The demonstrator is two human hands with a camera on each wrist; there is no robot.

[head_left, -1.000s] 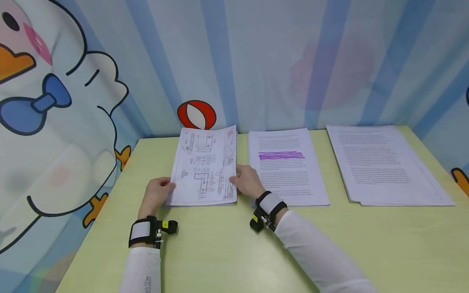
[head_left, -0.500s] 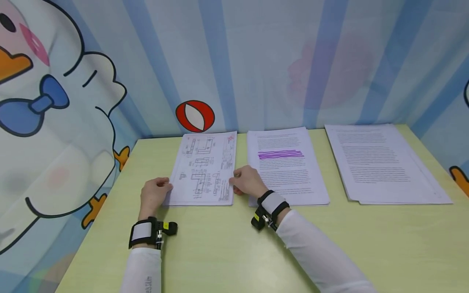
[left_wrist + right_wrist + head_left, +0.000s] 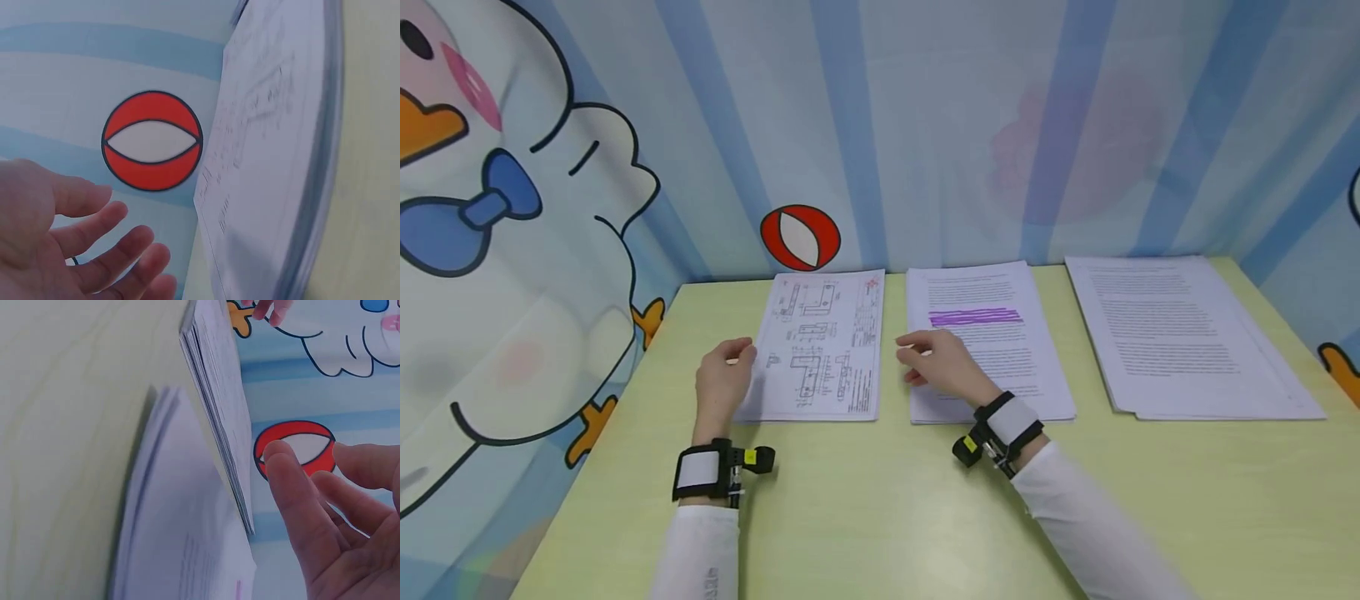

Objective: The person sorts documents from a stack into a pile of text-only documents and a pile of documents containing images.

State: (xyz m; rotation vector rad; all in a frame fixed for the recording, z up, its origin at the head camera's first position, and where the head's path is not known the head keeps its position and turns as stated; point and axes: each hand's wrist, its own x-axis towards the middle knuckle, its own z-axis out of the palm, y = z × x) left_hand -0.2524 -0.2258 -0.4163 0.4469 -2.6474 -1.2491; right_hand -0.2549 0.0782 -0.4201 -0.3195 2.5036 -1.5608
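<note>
A stack of paper with technical drawings [image 3: 820, 367] lies flat at the left of the table, its edges lined up. My left hand [image 3: 724, 379] is over its left edge, fingers loosely bent and holding nothing; the left wrist view shows that hand [image 3: 94, 244] apart from the sheets. My right hand [image 3: 946, 362] hovers over the left part of the middle stack of printed text [image 3: 985, 292], which bears purple marker lines. In the right wrist view the right hand's fingers [image 3: 300, 500] are spread loosely with nothing between them.
A third stack of printed text [image 3: 1180, 333] lies at the right, some sheets sticking out unevenly at its lower left corner and right side. Behind the pale table [image 3: 865, 517] hangs a blue striped curtain [image 3: 940, 125] with cartoon figures.
The drawing stack has come down flat on the table. Both hands have let go of it; the right hand has moved right over the middle stack, the left has risen slightly.
</note>
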